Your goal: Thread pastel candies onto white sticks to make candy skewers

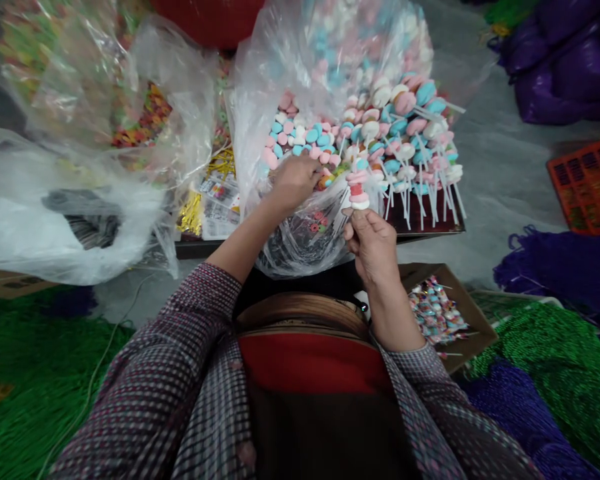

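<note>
My right hand (373,240) pinches the lower end of a marshmallow skewer (358,189), which stands roughly upright with pink, white, red and blue pieces stacked on it. Beside it to the left, my left hand (296,181) reaches into the loose candy, fingers curled at the edge of the orange and green gummy rings (326,181). Whatever is between those fingertips is too small to make out. Loose pink, blue and white marshmallows (300,133) lie just beyond this hand. Finished-looking marshmallow skewers (420,147) with white sticks are heaped on the right of the table.
A clear plastic bag (300,250) hangs over the table's front edge. Gold twist ties (193,212) and printed packets (220,207) lie left. A cardboard box (473,327) of wrapped candy stands low right. Green cord bundles (555,340) and an orange crate (587,183) are further right.
</note>
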Motion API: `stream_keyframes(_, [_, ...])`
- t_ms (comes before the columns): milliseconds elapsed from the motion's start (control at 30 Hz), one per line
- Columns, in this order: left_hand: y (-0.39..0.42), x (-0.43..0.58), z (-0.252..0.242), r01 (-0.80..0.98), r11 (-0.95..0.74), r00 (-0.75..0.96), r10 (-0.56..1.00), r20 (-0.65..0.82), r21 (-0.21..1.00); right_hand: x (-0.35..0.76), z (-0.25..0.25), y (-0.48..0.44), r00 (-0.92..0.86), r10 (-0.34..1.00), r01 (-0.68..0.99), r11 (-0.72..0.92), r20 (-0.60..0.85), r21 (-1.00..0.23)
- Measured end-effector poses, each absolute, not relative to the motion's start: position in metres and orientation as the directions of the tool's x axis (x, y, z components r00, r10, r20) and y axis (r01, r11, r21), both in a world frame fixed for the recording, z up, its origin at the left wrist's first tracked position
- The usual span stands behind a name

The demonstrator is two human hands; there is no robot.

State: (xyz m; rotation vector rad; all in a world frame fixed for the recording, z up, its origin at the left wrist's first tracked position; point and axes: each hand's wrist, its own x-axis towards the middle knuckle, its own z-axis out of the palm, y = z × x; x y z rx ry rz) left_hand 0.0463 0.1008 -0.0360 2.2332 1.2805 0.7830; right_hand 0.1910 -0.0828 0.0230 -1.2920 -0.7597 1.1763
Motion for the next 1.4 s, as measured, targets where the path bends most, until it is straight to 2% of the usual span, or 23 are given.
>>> stream_keyframes(133, [0.104, 0.061, -0.039, 0.627, -0.529, 0.476, 0.841, 0.256, 0.572, 0.191, 0.020, -0.083, 0.284, 0.940, -0.193, -0.135, -0.187, -0.972])
stream_keyframes(300, [0.094, 0.070, -0.037, 0.725, -0.495, 0.433, 0.868, 0.241, 0.480, 0.191, 0.019, -0.085, 0.275, 0.946, -0.158, -0.133, -0.173, -0.978])
stream_keyframes(400, [0.092, 0.067, -0.035, 0.726, -0.485, 0.455, 0.870, 0.189, 0.487, 0.190, 0.019, -0.086, 0.274, 0.944, -0.155, -0.143, -0.182, -0.978])
stream_keyframes(533, [0.102, 0.061, -0.040, 0.698, -0.534, 0.505, 0.840, 0.201, 0.477, 0.187, 0.017, -0.088, 0.253, 0.952, -0.162, -0.136, -0.174, -0.977])
stream_keyframes(633, [0.110, 0.056, -0.042, 0.658, -0.535, 0.494, 0.838, 0.233, 0.530, 0.187, 0.016, -0.089, 0.240, 0.956, -0.130, -0.143, -0.171, -0.981])
stream_keyframes(733, [0.108, 0.048, -0.035, 0.575, -0.495, 0.437, 0.859, 0.268, 0.651, 0.190, 0.016, -0.090, 0.231, 0.954, -0.105, -0.173, -0.193, -0.979])
stream_keyframes(867, [0.090, 0.032, -0.013, 0.360, -0.251, 0.290, 0.945, 0.148, 0.898, 0.192, 0.015, -0.091, 0.217, 0.951, -0.032, -0.220, -0.222, -0.975])
stream_keyframes(933, [0.079, 0.026, -0.003, 0.214, -0.151, 0.262, 0.961, 0.093, 0.965, 0.190, 0.014, -0.090, 0.210, 0.958, 0.027, -0.204, -0.194, -0.979])
stream_keyframes(1033, [0.067, 0.021, 0.003, 0.088, -0.065, 0.246, 0.968, 0.041, 0.994, 0.187, 0.015, -0.089, 0.197, 0.971, 0.118, -0.162, -0.137, -0.980])
stream_keyframes(1133, [0.060, 0.022, 0.000, 0.063, -0.033, 0.237, 0.971, 0.017, 0.998, 0.185, 0.018, -0.090, 0.197, 0.974, 0.183, -0.148, -0.111, -0.972])
stream_keyframes(1400, [0.047, 0.032, 0.000, 0.052, -0.096, 0.231, 0.970, 0.082, 0.994, 0.182, 0.016, -0.089, 0.215, 0.972, 0.193, -0.135, -0.092, -0.972])
